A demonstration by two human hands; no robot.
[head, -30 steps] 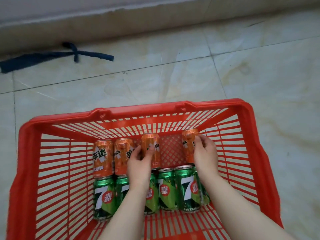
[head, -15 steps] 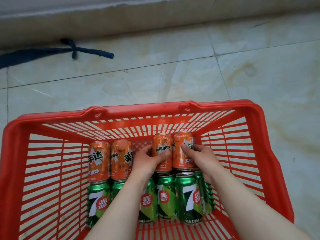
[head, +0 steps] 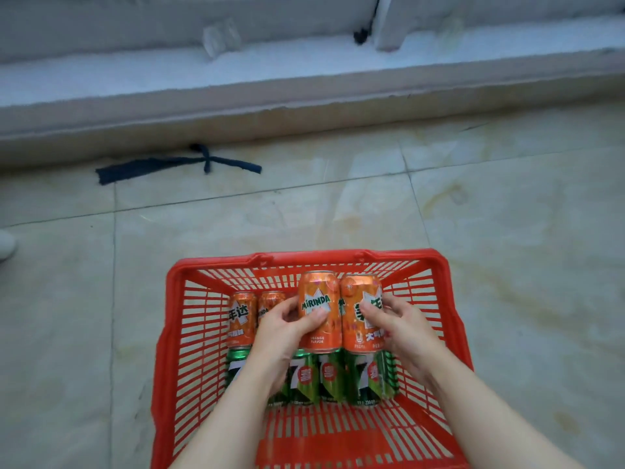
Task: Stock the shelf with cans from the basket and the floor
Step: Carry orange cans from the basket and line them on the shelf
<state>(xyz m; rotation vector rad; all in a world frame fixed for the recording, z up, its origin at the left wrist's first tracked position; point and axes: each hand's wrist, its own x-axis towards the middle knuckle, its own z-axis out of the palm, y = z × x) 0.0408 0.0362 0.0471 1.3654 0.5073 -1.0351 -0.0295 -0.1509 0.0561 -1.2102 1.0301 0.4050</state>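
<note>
gripping two orange cans (head: 340, 313) above the basket (head: 453, 319) rim.

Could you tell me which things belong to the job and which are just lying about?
Job: red plastic basket; orange metal cans in left hand and right hand; two more orange cans and green cans inside.
Lying about: dark blue cloth strip; white object at left edge.

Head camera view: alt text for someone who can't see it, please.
The left hand and right hand each grip an orange can, raised over a red basket on a tiled floor. Two more orange cans and green cans are inside.
</note>
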